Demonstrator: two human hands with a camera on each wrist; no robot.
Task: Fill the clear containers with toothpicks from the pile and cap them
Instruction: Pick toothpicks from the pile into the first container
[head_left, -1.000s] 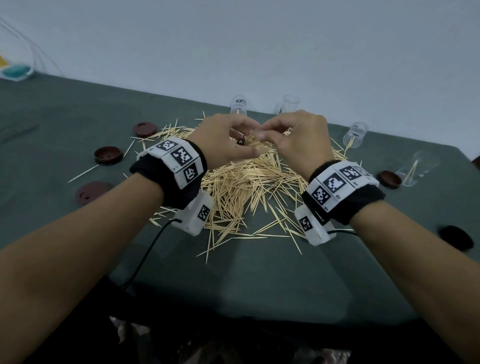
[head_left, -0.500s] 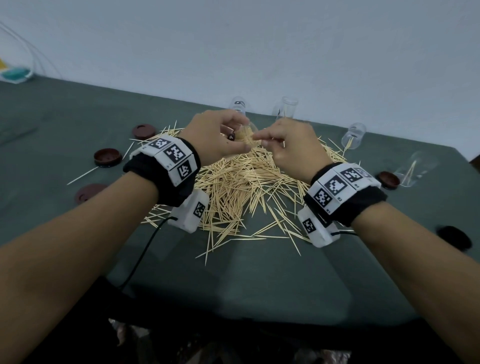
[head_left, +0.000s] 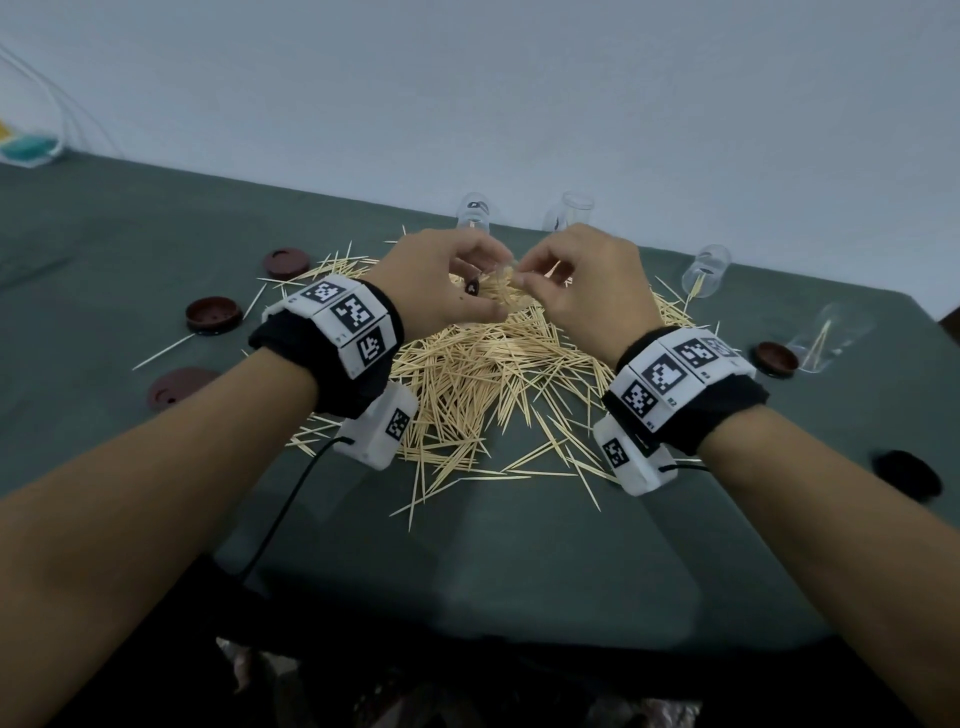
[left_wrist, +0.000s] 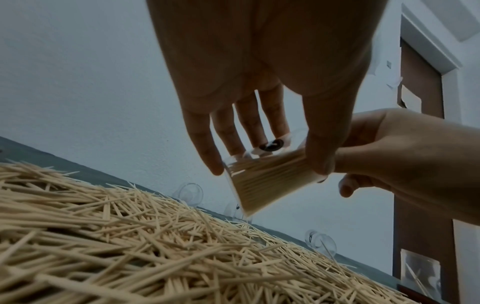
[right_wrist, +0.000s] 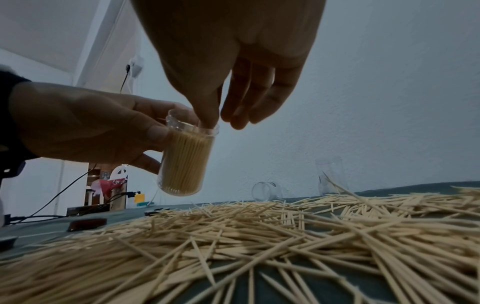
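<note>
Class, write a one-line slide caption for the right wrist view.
Left hand holds a toothpick-filled clear container above the pile.

Dim, cool, diffuse light; soft shadows; wide-angle bending toward edges; wrist views grainy, near hands underexposed at 12 o'clock.

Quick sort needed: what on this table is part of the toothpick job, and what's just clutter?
Job:
- toothpick pile
- held container, nearly full, gripped by left hand
- right hand, fingertips at its open mouth
- empty containers
- brown caps

Lying about:
- teal object at the table's far left corner
- cables behind the table
</note>
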